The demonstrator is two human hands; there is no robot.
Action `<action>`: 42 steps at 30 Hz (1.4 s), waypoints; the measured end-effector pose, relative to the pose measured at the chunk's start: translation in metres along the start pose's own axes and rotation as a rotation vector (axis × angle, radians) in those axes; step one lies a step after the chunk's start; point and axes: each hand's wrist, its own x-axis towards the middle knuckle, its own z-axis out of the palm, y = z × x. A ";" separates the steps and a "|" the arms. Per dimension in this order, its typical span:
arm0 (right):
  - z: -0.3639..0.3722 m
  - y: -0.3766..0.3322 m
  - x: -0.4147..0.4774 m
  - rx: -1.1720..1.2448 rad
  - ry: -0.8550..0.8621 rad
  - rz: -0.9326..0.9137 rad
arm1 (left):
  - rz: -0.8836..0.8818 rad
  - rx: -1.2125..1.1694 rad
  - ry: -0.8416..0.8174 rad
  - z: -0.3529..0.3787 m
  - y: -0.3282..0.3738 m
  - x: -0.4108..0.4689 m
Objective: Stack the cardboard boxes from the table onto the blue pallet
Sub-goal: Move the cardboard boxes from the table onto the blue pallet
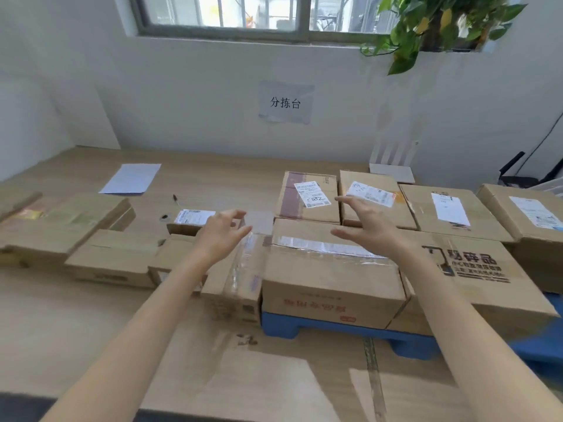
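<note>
Cardboard boxes (112,257) lie left of centre on desk (61,315); others already on blue pallet (280,327), lower centre. Left hand (224,236) and right hand (365,220) spread, empty, hovering mid-frame. Tape-wrapped box (243,284) beside pallet: probably light and stiff, glossy tape slippery; grip opposite bare cardboard sides.

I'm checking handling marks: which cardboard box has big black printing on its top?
The front-right brown cardboard box on the blue plastic pallet; the others show only labels or tape on top, no such print.
</note>
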 end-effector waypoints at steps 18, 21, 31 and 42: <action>0.234 -0.139 0.032 0.183 -0.078 0.213 | -0.046 0.042 -0.392 0.027 -0.191 0.007; 0.261 -0.133 0.029 0.212 -0.101 0.338 | -0.022 0.068 -0.441 0.042 -0.201 0.004; 0.307 -0.107 0.021 0.080 -0.129 0.590 | -0.011 0.050 -0.525 0.072 -0.222 -0.001; 0.318 -0.102 0.023 -0.024 -0.019 0.580 | -0.023 -0.016 -0.468 0.089 -0.212 -0.013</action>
